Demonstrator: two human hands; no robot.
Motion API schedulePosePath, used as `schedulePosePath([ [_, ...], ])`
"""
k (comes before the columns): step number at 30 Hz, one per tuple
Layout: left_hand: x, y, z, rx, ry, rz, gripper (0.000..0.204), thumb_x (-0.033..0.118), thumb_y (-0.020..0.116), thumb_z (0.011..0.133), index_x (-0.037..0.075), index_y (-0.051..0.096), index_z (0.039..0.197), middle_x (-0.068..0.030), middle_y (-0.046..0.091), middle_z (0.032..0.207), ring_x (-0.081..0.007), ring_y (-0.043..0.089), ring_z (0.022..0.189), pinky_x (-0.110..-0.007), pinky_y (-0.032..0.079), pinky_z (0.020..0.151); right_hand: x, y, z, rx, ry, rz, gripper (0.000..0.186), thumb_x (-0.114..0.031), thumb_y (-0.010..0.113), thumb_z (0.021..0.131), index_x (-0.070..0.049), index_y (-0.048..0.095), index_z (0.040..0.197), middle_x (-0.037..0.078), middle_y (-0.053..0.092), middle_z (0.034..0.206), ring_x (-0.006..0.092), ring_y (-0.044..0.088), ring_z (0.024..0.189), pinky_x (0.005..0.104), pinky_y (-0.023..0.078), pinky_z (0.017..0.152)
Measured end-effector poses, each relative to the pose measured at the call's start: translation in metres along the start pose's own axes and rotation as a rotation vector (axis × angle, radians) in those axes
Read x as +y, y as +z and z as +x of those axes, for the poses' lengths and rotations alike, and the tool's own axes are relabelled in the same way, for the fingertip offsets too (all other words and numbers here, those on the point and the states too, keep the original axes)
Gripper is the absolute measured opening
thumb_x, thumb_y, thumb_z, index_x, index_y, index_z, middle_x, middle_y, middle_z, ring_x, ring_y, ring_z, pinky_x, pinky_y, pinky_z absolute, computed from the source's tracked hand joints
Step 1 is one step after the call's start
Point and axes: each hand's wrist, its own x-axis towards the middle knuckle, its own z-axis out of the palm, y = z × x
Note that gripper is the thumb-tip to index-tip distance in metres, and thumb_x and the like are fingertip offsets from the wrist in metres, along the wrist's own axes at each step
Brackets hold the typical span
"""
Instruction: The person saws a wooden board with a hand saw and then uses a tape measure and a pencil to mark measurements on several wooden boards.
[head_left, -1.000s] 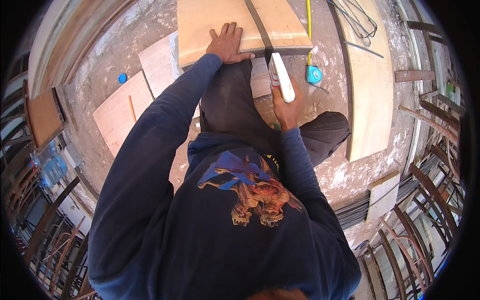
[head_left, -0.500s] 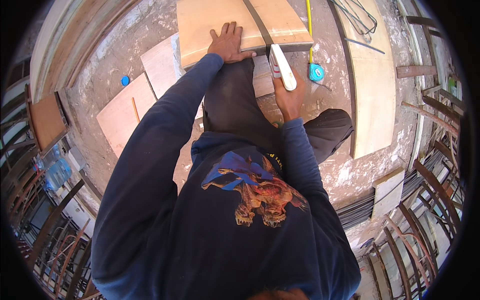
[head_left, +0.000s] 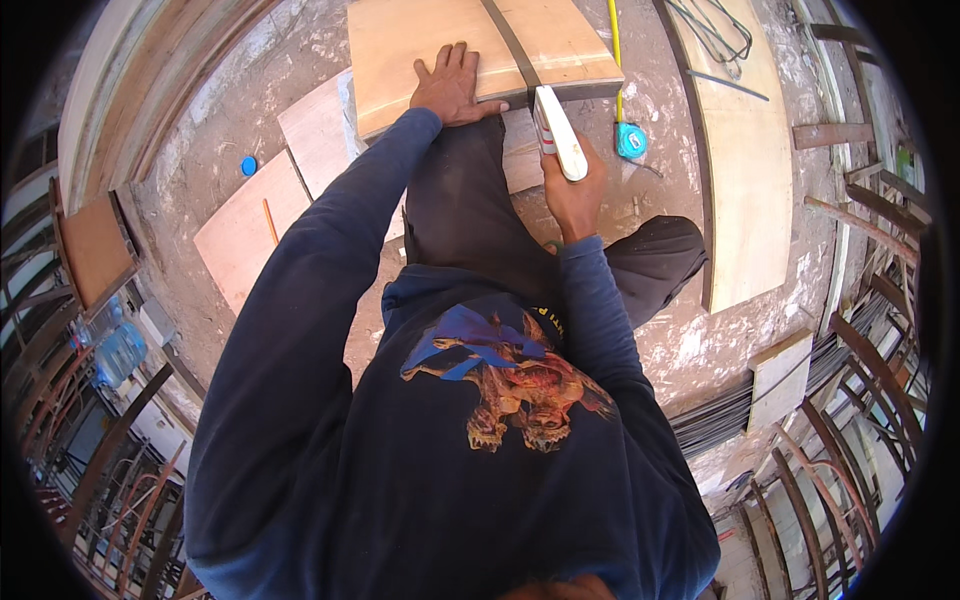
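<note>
My left hand (head_left: 450,88) presses flat on a thick pale wooden board (head_left: 420,35), its fingers spread and its thumb along the near edge. In my right hand (head_left: 577,200) is a handsaw (head_left: 513,45) with a white handle, the fingers wrapped round the grip. The saw's dark blade runs away from me across the board's top, to the right of my left hand. My bent knee is at the board's near edge, close under my left hand. What supports the board underneath is mostly hidden.
A yellow tape from a blue tape measure (head_left: 631,141) stretches away right of the board. A long plank (head_left: 748,200) lies farther right, with bent wire on it. At left are thin panels (head_left: 250,225), a pencil (head_left: 270,222), a blue cap (head_left: 249,166) and curved stacked wood (head_left: 130,90).
</note>
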Motion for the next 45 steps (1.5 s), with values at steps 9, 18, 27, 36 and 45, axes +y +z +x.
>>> schedulePosePath([
  [9, 0.004, 0.002, -0.003, -0.002, -0.012, 0.03, 0.107, 0.079, 0.064, 0.075, 0.002, 0.04, 0.145, -0.019, 0.031, 0.157, -0.0342, 0.024, 0.148, -0.068, 0.025, 0.108, -0.071, -0.106, -0.106, -0.116, 0.228, -0.084, 0.047, 0.001, 0.056, 0.083, 0.007, 0.058, 0.13, 0.021, 0.069, 0.118, 0.025, 0.066, 0.114, 0.0351, 0.049, 0.1],
  [18, 0.006, -0.01, 0.002, 0.012, 0.013, 0.004, 0.103, 0.076, 0.062, 0.078, 0.001, 0.04, 0.144, -0.0206, 0.03, 0.157, -0.0361, 0.026, 0.147, -0.071, 0.025, 0.108, -0.037, -0.058, -0.062, -0.102, 0.222, -0.108, 0.041, -0.005, 0.064, 0.082, 0.004, 0.064, 0.122, 0.018, 0.072, 0.098, 0.0214, 0.07, 0.095, 0.0329, 0.053, 0.084],
  [27, 0.001, -0.002, -0.001, -0.029, 0.02, 0.001, 0.104, 0.077, 0.062, 0.078, 0.0, 0.038, 0.145, -0.0213, 0.032, 0.155, -0.0361, 0.026, 0.147, -0.07, 0.027, 0.105, -0.009, -0.016, -0.009, -0.082, -0.023, 0.016, 0.028, -0.009, 0.067, 0.082, 0.003, 0.066, 0.108, 0.012, 0.069, 0.082, 0.0173, 0.063, 0.072, 0.0324, 0.05, 0.07],
  [36, 0.001, -0.001, -0.006, -0.035, -0.011, -0.033, 0.104, 0.076, 0.063, 0.078, 0.001, 0.038, 0.144, -0.0204, 0.031, 0.156, -0.036, 0.026, 0.147, -0.071, 0.025, 0.108, -0.072, -0.112, -0.119, -0.135, 0.203, -0.005, 0.047, 0.002, 0.058, 0.082, 0.006, 0.061, 0.128, 0.017, 0.071, 0.115, 0.0211, 0.068, 0.108, 0.0324, 0.049, 0.098],
  [45, 0.004, -0.006, -0.001, -0.091, 0.026, 0.003, 0.101, 0.076, 0.062, 0.079, 0.001, 0.04, 0.143, -0.0203, 0.03, 0.156, -0.0363, 0.025, 0.147, -0.074, 0.026, 0.103, 0.011, -0.018, -0.023, -0.051, -0.044, -0.056, 0.035, -0.008, 0.065, 0.079, 0.002, 0.066, 0.113, 0.019, 0.069, 0.086, 0.0263, 0.069, 0.078, 0.0368, 0.052, 0.074],
])
